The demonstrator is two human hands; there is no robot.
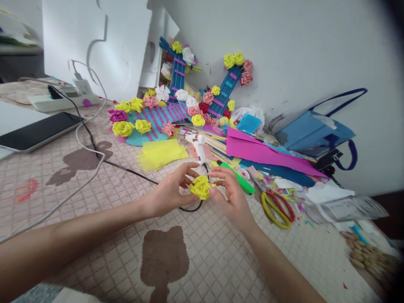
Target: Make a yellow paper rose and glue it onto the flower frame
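as the head view shows it, we have a yellow paper flower [201, 187] held between two hands above the tablecloth [120, 237], just in front of the white glue gun [198, 148]. left hand [167, 189]: thumb and fingers pinching the flower's left side. right hand [232, 200]: thumb and fingertips pinching its right edge, other fingers loosely curled. we'd call this one mostly formed (layered petals, rounded shape), though we can't tell if its base is finished, and we see it fixed to nothing. done: other flowers [123, 128] already sit on the blue panels [177, 80] behind. remaining: loose yellow sheets [162, 153] lie beyond the left hand; scissors [277, 208] rest unheld.
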